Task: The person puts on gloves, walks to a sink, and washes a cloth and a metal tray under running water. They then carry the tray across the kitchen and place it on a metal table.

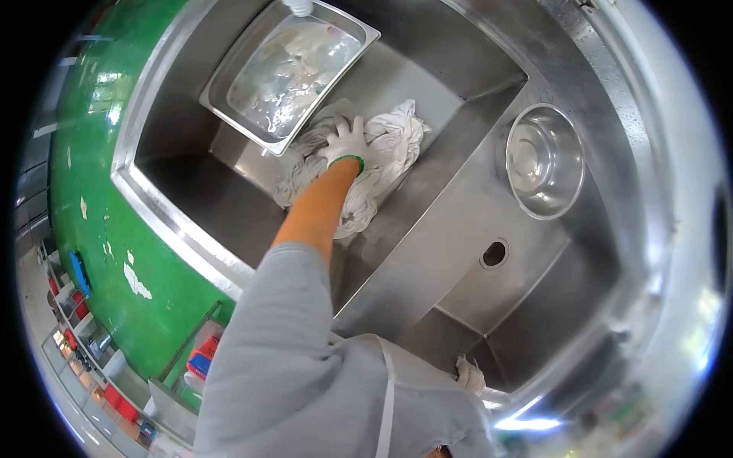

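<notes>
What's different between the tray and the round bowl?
The tray is rectangular, while the bowl is round. The tray looks clearly larger than the bowl. The tray holds liquid with pale stuff in it; the bowl shows no such load. Both are shiny metal.

"How is the off-white cloth [397, 141] laid?"
"It is bunched in loose, wrinkled folds on the sink [252, 169] floor, beside the metal pan [238, 126], partly covered by the gloved left hand [347, 143]."

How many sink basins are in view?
2: one basin with the metal tray and wet cloth in it; beside it, the other basin, with the round bowl.
</notes>
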`<action>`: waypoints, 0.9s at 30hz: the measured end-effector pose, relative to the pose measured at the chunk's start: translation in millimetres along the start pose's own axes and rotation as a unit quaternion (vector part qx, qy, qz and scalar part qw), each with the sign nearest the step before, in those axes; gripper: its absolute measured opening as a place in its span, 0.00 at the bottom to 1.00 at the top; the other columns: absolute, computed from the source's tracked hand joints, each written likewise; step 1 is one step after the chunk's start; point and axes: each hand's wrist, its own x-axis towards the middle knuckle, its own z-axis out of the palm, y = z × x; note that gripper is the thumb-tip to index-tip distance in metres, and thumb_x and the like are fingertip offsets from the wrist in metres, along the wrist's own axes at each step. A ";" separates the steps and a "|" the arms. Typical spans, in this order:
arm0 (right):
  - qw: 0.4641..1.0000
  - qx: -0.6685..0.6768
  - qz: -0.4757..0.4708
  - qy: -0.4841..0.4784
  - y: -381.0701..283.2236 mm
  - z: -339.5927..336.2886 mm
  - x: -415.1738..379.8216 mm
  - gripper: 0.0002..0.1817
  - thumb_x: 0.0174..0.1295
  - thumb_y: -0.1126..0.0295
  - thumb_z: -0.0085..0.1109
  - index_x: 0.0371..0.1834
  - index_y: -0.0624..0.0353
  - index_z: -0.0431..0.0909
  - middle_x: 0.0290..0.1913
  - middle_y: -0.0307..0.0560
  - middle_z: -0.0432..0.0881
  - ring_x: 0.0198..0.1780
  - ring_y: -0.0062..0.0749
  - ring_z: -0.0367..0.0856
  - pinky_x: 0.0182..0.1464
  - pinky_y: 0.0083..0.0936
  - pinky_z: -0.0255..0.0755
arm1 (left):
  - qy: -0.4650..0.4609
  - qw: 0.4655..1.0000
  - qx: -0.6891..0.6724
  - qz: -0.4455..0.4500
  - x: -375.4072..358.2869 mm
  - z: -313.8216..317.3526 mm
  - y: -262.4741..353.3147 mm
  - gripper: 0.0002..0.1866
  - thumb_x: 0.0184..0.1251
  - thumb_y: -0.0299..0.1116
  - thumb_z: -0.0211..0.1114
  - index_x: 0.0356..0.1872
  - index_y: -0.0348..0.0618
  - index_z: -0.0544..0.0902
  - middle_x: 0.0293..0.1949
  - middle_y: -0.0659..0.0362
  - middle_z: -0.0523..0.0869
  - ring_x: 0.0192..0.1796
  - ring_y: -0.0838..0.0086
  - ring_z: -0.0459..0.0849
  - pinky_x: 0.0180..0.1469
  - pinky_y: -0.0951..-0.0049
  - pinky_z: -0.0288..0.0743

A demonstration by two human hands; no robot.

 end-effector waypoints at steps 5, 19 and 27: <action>0.901 0.005 0.258 -0.349 5.2 -17.9 26.0 0.22 0.68 0.53 0.46 0.48 0.53 0.86 0.47 0.51 0.87 0.53 0.49 0.84 0.57 0.42 0.75 | -0.058 0.992 0.016 0.113 11.0 59.4 -36.1 0.31 0.53 0.48 0.71 0.57 0.42 0.77 0.63 0.39 0.74 0.62 0.48 0.77 0.56 0.50 0.77; 0.958 0.118 0.191 -0.177 28.6 4.9 -8.5 0.22 0.67 0.52 0.46 0.42 0.55 0.86 0.45 0.47 0.88 0.48 0.51 0.84 0.54 0.40 0.76 | -0.454 0.823 0.115 0.320 -102.0 -17.1 -48.5 0.24 0.63 0.51 0.61 0.46 0.40 0.85 0.38 0.46 0.87 0.43 0.51 0.86 0.50 0.55 0.77; 0.897 0.045 0.284 -0.336 8.1 -14.4 22.9 0.21 0.65 0.54 0.47 0.47 0.54 0.85 0.48 0.50 0.87 0.52 0.52 0.83 0.61 0.41 0.73 | 0.062 0.986 0.104 0.116 52.1 27.5 -47.4 0.37 0.66 0.39 0.61 0.73 0.43 0.57 0.74 0.48 0.59 0.72 0.45 0.65 0.66 0.52 0.70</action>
